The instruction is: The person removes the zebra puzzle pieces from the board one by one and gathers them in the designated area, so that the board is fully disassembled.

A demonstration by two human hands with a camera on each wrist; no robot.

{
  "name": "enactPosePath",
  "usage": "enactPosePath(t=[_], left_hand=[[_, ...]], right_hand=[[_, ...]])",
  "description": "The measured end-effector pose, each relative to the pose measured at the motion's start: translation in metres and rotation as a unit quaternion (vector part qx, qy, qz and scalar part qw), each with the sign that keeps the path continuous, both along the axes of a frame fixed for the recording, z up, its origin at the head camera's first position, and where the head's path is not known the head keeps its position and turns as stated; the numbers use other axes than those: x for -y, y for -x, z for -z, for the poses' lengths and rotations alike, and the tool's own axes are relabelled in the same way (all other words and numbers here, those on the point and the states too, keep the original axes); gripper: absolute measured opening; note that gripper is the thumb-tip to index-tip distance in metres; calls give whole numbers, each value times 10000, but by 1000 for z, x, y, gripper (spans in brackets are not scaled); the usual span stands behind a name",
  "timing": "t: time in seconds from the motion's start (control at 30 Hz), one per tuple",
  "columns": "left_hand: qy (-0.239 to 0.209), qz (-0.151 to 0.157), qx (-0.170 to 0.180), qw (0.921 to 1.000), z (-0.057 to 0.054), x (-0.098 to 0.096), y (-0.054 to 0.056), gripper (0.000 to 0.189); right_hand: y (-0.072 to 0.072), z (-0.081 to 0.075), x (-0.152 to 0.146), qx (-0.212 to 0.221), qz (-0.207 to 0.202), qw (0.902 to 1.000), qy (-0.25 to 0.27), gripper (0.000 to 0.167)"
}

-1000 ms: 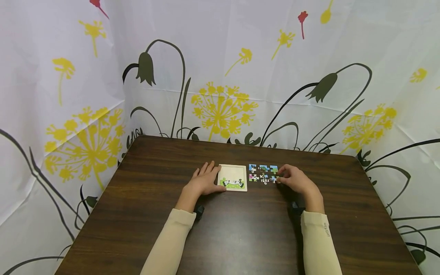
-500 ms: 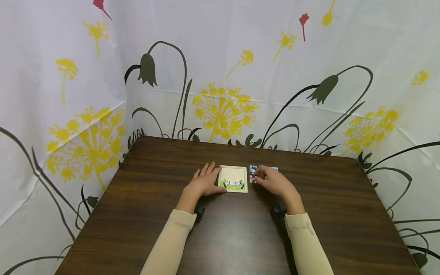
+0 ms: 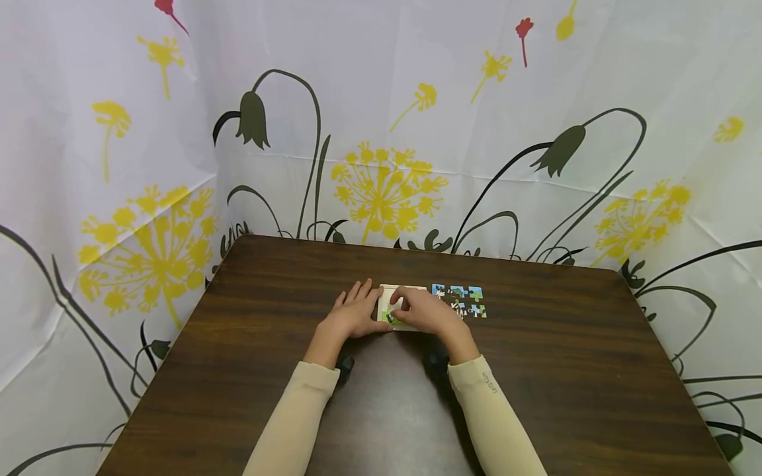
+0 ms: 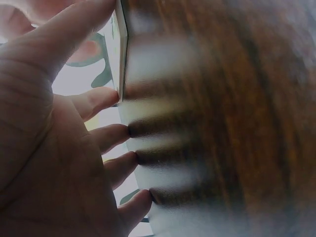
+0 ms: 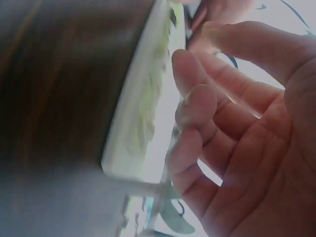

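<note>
My left hand [image 3: 351,316] rests spread at the left edge of a small square puzzle tray [image 3: 421,289], its thumb along the near left corner; in the left wrist view its fingertips touch the table. My right hand [image 3: 425,312] hovers over the tray, covering most of it. Its thumb and bent fingers [image 5: 197,106] stand apart, and no puzzle piece shows between them. Green printed pieces [image 3: 388,318] lie along the tray's near side, partly hidden. Loose puzzle pieces [image 3: 458,291] lie in two rows right of the tray; the nearer row's left end is behind the right hand.
The dark wooden table [image 3: 381,410] reaches out on all sides of the tray. A white flower-printed curtain [image 3: 381,106] hangs behind its far edge. A dark wrist device [image 3: 345,367] sits under each wrist.
My right hand has moved left, from the loose pieces' right end, across them, to over the tray. My left hand has stayed at the tray's left edge.
</note>
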State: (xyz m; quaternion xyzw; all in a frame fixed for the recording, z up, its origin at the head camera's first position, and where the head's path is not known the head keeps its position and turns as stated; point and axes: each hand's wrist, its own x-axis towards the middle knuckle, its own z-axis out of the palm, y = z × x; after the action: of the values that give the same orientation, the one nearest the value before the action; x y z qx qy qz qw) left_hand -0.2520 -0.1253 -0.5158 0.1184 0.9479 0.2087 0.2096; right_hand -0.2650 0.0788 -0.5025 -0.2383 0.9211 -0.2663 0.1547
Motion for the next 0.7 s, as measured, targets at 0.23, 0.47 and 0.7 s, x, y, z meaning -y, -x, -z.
enactPosePath(t=[0.23,0.47,0.7], left_hand=[[-62,-36,-87,9999,11,2,6,98],[-93,-27,-119,9999,9,1,4,98],[-91,-47,-20,9999,7,1,3,101]], right_hand=[[0,9,12,216,71,9997,42,28],[-6,11,15,324,184,9993,61,34],[-6,12,14,388,193,9988,210,35]])
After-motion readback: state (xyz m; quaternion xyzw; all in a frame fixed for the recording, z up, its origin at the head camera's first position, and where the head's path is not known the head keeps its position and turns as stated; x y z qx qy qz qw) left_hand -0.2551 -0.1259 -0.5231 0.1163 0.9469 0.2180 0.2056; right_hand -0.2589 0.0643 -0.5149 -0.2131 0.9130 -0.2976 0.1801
